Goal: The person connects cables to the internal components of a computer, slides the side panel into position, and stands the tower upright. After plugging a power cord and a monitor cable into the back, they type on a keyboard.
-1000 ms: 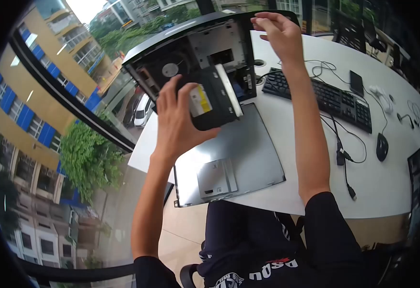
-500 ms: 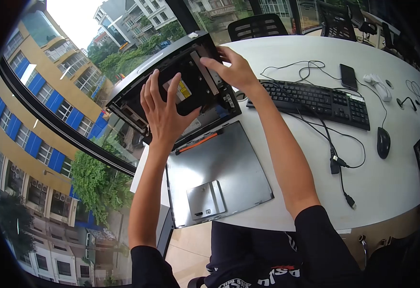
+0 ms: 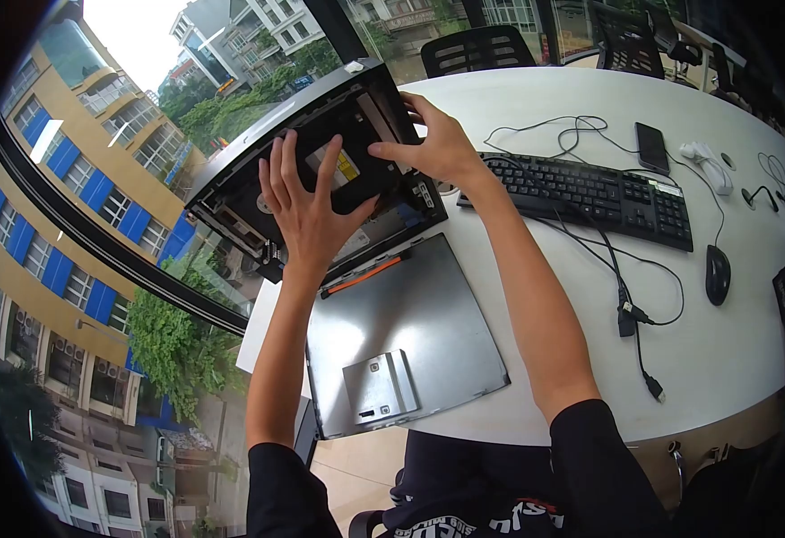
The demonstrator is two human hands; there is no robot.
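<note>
An opened black desktop computer case (image 3: 390,235) stands tilted at the window end of the table, its inside facing me. My left hand (image 3: 307,211) is spread flat in front of the open interior, fingertips over the black drive area and beside a white-and-yellow label (image 3: 346,167). At the case's right edge, my right hand (image 3: 442,148) has its thumb on the inner side and its fingers curled behind the frame. The detached metal side panel (image 3: 437,314) lies just below the case, with an orange strip (image 3: 367,274) along its upper edge.
Right of the case lie a black keyboard (image 3: 589,193), tangled cables (image 3: 624,305), a mouse (image 3: 718,274), a phone (image 3: 651,146) and a white adapter (image 3: 711,169) on the white table (image 3: 554,394). Black chairs (image 3: 479,50) stand beyond it. A window borders the left side.
The case sits slightly further left in view. My right thumb has moved lower along the inside of the case edge, while my left hand keeps nearly the same spread pose.
</note>
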